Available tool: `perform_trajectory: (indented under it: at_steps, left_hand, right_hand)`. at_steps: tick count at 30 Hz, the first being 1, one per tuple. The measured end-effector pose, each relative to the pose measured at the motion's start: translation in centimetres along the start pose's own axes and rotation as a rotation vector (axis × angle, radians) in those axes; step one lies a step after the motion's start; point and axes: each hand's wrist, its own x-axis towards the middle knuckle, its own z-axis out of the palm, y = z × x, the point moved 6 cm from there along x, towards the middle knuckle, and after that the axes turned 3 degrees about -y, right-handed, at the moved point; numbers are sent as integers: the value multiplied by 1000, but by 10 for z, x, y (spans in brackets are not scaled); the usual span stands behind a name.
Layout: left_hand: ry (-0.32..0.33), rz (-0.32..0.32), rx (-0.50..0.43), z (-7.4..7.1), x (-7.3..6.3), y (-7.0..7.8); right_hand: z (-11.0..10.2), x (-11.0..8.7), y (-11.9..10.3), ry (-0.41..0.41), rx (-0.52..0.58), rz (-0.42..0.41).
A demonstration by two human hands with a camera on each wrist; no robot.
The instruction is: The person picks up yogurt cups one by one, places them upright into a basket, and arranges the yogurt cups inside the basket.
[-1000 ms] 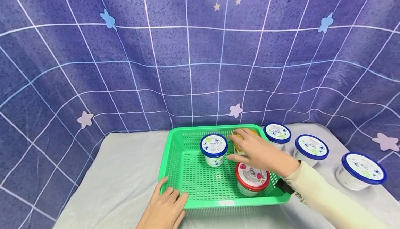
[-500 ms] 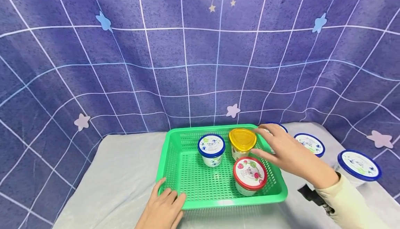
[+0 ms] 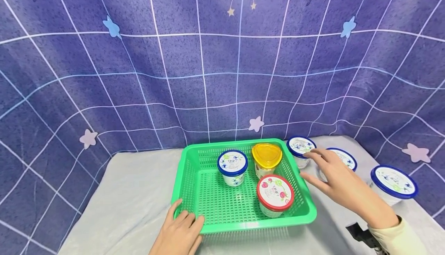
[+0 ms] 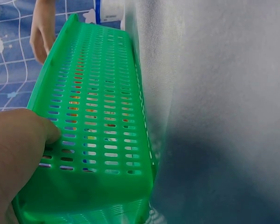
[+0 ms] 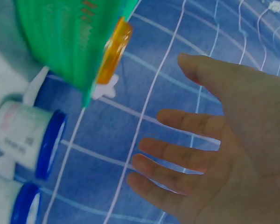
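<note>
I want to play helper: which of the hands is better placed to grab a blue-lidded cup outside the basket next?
Probably the right hand: it's open, empty and near those cups. The left hand is farther away, gripping the basket.

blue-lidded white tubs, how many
4 blue-lidded white tubs: one in the green plastic basket, three right of it on pale cloth, middle one partly behind the right hand.

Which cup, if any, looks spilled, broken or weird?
Nothing looks spilled or broken. The only odd one is the cup with the plain yellow plastic lid in the green plastic basket: its top has a rounded-triangle shape, while the round blue-rimmed lids and red-rimmed lid show printed pictures.
</note>
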Motion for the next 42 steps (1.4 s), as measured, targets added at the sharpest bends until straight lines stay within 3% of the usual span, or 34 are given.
perform_trajectory:
  at_steps: [10,14,17,20,24,28,33,42]
  left_hand:
    - [-11,4,6,2,0,-1]
    - [-26,-2,-9,3,0,-2]
    - [-26,4,-9,4,0,-2]
    - [-15,12,1,5,0,-2]
    - [-10,7,3,4,-1,-2]
    - [-19,4,3,4,0,-2]
    - [-13,1,6,3,-1,-3]
    - [34,20,9,1,0,0]
  right_hand:
    - [-4,-38,56,69,-10,123]
    - [-15,-47,76,126,-43,90]
    - [-25,-52,94,151,-86,112]
    - [-33,-62,115,113,-135,243]
    - [-37,-79,144,-11,-176,460]
    - [-37,-93,166,-105,-177,597]
    - [-32,-101,183,-177,-173,663]
    - [-21,-115,197,-212,-138,720]
